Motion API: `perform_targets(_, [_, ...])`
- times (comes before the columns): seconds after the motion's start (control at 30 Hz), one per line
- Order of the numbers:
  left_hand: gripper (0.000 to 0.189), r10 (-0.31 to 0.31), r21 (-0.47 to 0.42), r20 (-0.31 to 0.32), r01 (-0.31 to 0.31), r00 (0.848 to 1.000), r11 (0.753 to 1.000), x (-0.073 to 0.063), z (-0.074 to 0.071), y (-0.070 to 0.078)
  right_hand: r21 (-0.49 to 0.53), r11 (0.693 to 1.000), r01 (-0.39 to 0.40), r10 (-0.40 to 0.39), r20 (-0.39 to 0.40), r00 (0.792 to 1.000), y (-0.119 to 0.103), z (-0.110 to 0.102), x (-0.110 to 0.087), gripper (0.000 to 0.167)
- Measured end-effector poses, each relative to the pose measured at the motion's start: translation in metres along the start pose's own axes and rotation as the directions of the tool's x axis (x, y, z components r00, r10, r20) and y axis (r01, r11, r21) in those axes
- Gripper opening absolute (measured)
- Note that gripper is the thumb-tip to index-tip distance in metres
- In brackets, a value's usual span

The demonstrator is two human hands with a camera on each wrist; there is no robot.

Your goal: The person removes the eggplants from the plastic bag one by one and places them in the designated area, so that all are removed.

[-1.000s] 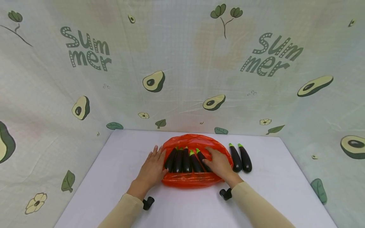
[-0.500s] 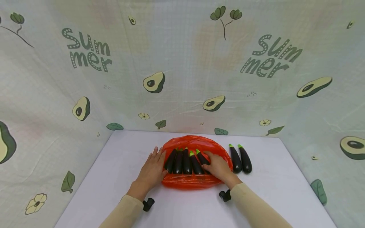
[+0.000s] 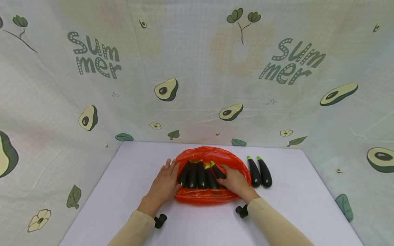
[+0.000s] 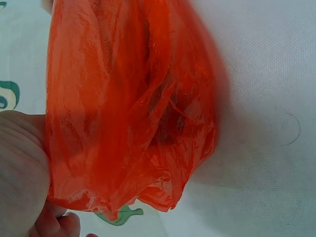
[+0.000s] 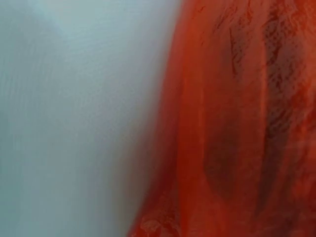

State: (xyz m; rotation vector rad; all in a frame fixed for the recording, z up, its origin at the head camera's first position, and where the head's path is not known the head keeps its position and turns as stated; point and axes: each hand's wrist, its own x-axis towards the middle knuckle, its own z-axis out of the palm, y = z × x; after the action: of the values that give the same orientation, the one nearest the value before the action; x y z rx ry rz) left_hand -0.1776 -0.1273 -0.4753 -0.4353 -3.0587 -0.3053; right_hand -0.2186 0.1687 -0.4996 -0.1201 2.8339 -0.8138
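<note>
A red plastic bag [image 3: 209, 197] lies open toward me, with a row of dark eggplants [image 3: 201, 177] with green stems inside it. My left hand [image 3: 164, 181] rests at the bag's left edge, fingers extended and spread, the thumb at the rim. Inside the bag's right side, my right hand [image 3: 235, 181] grips the rightmost eggplant [image 3: 218, 171] of the row and covers its lower end. The left wrist view has the red film [image 4: 118, 108] beside the left palm. Dark shapes show through the bag [image 5: 232, 123] in the right wrist view, where the right hand is out of sight.
Two more eggplants, a nearer one [image 3: 254, 174] and an outer one [image 3: 265, 172], lie side by side just right of the bag. The white tabletop [image 3: 200, 229] ends at a patterned cloth [image 3: 197, 68] behind and at both sides.
My right hand has shifted slightly left and toward me, and the eggplant in it has moved a little left against its neighbours. The left hand stays at the bag's edge.
</note>
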Motion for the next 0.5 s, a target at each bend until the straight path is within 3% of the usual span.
perform_targets(0.2, [0.09,-0.001,0.0,-0.004,0.001,1.0,1.0,0.0,-0.001,0.001,0.011,1.0,-0.008,0.008,-0.031,0.999,0.0,-0.002,-0.004,0.072])
perform_targets(0.5, [0.089,0.004,-0.012,-0.012,-0.004,1.0,1.0,0.001,0.0,-0.001,0.038,0.999,0.031,-0.025,-0.155,0.988,0.0,-0.006,-0.012,0.069])
